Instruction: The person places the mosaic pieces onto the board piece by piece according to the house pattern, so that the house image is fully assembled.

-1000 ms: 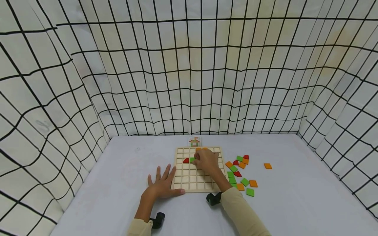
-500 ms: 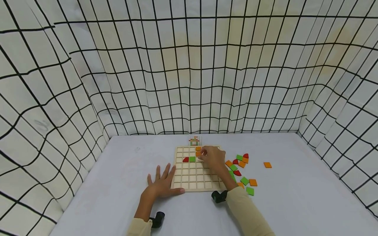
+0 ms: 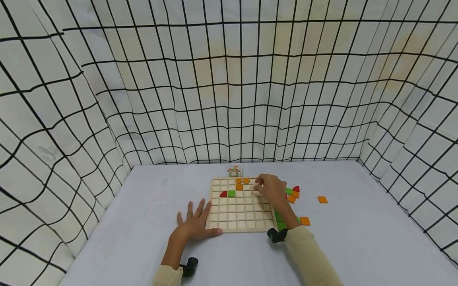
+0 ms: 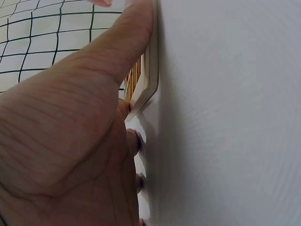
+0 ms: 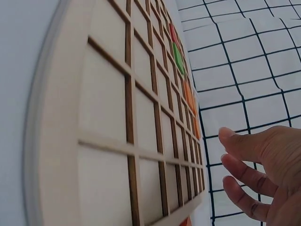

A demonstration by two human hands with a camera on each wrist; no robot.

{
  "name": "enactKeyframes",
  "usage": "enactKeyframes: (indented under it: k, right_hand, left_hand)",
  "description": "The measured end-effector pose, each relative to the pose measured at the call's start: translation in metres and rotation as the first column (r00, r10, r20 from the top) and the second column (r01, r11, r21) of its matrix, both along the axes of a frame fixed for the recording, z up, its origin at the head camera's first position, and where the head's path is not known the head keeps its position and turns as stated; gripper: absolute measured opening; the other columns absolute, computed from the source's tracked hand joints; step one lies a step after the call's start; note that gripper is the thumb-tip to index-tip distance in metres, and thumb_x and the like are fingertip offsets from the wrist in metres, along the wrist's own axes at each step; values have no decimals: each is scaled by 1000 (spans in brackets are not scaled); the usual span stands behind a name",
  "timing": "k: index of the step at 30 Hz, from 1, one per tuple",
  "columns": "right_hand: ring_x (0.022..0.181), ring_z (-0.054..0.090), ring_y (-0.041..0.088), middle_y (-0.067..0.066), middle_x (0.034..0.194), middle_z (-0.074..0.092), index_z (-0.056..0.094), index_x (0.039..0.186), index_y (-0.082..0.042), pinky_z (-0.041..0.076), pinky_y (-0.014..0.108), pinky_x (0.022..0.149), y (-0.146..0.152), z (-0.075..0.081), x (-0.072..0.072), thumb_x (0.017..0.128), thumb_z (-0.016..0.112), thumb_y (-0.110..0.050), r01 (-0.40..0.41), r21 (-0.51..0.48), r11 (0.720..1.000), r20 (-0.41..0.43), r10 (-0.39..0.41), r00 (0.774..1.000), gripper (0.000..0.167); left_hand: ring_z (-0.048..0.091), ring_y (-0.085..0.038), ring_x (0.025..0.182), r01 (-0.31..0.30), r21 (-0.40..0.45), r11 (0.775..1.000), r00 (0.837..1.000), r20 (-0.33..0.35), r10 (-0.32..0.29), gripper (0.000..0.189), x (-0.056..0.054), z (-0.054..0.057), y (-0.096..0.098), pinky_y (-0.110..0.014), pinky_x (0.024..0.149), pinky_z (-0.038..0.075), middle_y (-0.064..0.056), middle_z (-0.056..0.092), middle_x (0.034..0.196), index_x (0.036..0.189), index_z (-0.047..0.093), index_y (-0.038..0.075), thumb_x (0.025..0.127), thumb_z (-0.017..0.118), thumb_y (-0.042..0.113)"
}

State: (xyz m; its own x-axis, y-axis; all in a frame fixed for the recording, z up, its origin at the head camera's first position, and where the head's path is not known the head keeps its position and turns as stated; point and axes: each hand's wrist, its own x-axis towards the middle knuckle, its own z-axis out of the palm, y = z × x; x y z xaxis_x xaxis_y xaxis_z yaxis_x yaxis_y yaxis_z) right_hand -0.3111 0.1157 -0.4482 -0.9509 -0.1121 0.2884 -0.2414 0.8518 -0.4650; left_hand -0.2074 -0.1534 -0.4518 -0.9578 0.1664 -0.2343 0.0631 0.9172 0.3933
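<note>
Note the right hand (image 3: 271,188) shifted right since the frame half a second earlier, off the middle columns of the board (image 3: 237,218) to its right-hand columns. Note also a second rounded orange piece (image 3: 246,181) now uncovered in the far row, beside the first rounded orange piece (image 3: 238,181).

Read the right hand's fingers as bent and parted, with a plain gap at the tips and nothing visible in hold. Leave contact with the board undetermined. Read the left hand (image 3: 195,228) as spread wide and gripping nothing, with the thumb along the board's near edge at the left corner.

Find the orange square (image 3: 239,187) directly below the first rounded piece. Find the green square (image 3: 231,193) and red piece (image 3: 223,194) side by side, one row nearer.

Locate the loose pieces (image 3: 291,199) on the table (image 3: 118,238), right of the board, partly hidden by the right arm. Judge as decisive the direction from fingers to loose pieces: rightward, with the right hand much nearer than the left. Expect no marked long axis in the squares.
</note>
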Motion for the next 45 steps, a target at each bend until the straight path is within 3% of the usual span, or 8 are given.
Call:
enactKeyframes:
  k: [13, 20, 26, 32, 45]
  right_hand:
    - [81, 66, 21, -1, 91, 72, 74, 100, -17, 45, 57, 76, 46, 1, 1, 87, 74, -28, 39, 1, 999, 42, -39, 998, 17]
    - [90, 66, 25, 4, 103, 71, 73, 108, -14, 44, 58, 79, 73, 6, 3, 89, 72, -27, 88, -5, 996, 126, -87, 988, 22]
    - [96, 63, 28, 7, 106, 71, 72, 109, -12, 41, 62, 84, 90, -1, 1, 89, 71, -25, 130, 7, 991, 155, -130, 979, 23]
    - [98, 58, 33, 10, 99, 70, 73, 105, -10, 41, 66, 85, 100, -10, 0, 87, 74, -24, 162, 34, 986, 173, -166, 971, 22]
    - [104, 49, 38, 11, 103, 69, 74, 106, -10, 38, 73, 86, 104, -13, -8, 87, 72, -17, 90, 76, 993, 238, -106, 966, 20]
  left_hand:
    - [-6, -50, 148, 2, 7, 1000, 1000, 5, -2, 107, 0, -1, 0, -76, 108, -2, -15, 8, 165, 157, 19, 14, 78, 68, 66]
    - [-8, -48, 149, -3, 21, 1000, 1000, 15, 3, 108, -1, -2, -1, -76, 108, -4, -14, 6, 165, 158, 18, 14, 78, 68, 67]
    - [-10, -46, 149, -8, 22, 1000, 1000, 22, 7, 107, -2, -3, -2, -74, 109, -6, -12, 4, 166, 158, 16, 15, 78, 66, 67]
    - [-8, -48, 149, -5, 26, 1000, 1000, 17, 4, 107, -1, -2, -1, -75, 109, -5, -13, 5, 166, 158, 17, 14, 78, 68, 65]
    - [-9, -48, 149, -2, 29, 1000, 1000, 14, 2, 107, -2, -4, 0, -76, 108, -6, -14, 5, 165, 158, 17, 14, 78, 68, 65]
